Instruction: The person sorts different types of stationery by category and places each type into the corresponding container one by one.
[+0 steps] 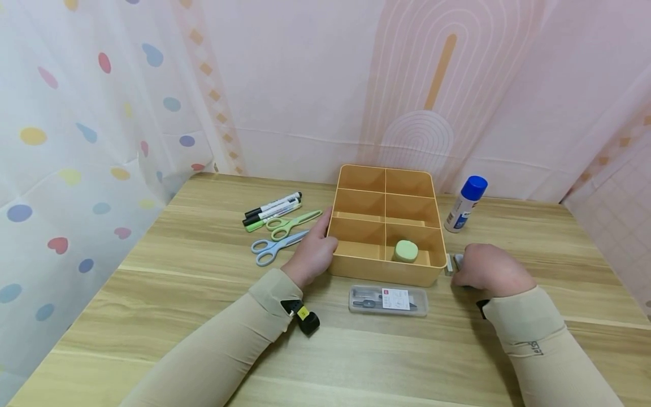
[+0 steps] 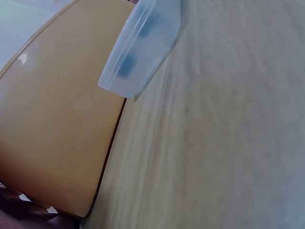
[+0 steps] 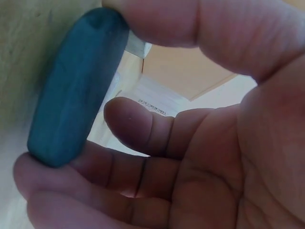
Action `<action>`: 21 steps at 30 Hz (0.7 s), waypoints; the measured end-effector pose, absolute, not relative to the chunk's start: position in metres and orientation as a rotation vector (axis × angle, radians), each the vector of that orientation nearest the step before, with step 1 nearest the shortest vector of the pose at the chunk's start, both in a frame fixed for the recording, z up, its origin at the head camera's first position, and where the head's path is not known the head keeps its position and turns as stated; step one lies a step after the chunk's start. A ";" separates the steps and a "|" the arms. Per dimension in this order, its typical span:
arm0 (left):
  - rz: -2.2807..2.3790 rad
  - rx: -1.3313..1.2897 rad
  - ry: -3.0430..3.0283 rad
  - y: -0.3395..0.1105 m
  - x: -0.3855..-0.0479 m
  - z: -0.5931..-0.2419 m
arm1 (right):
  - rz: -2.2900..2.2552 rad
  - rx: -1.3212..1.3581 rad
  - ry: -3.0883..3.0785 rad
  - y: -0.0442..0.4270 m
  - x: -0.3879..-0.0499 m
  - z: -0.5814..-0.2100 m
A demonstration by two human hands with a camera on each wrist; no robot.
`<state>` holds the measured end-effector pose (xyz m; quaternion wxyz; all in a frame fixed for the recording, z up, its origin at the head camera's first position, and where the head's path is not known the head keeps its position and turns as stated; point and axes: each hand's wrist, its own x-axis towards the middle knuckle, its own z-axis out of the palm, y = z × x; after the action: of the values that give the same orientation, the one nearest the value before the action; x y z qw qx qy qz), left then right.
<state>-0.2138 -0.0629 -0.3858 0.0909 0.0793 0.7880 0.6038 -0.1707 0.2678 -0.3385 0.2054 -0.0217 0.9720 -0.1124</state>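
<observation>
Pinching the teal block [image 3: 76, 90] lengthwise by its ends, the right hand [image 1: 490, 271] is sitting just right of the orange box [image 1: 381, 271] the left hand [image 1: 312, 257] is holding.

Bench [image 1: 193, 277], wood-grained. On it: orange divided box [image 1: 381, 272]; clear case [image 1: 389, 300] just in front. Left of box: markers [image 1: 273, 205], green scissors [image 1: 296, 221], blue scissors [image 1: 277, 245]. Right: blue-capped white bottle [image 1: 461, 208], standing; small pale block [image 1: 449, 265] beside box.
</observation>
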 end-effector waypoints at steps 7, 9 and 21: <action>1.792 0.231 2.349 -0.063 -0.213 -0.386 | -0.294 -0.030 2.708 0.267 -0.170 -0.335; 1.788 0.224 2.351 -0.063 -0.213 -0.385 | -0.287 -0.024 2.716 0.267 -0.170 -0.334; 1.780 0.222 2.355 -0.064 -0.213 -0.385 | -0.299 -0.033 2.793 0.270 -0.175 -0.328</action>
<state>-0.2126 -0.0636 -0.3852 0.0904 0.0746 0.7923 0.5987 -0.1748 0.2698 -0.3280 0.1653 -0.0115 0.9806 -0.1048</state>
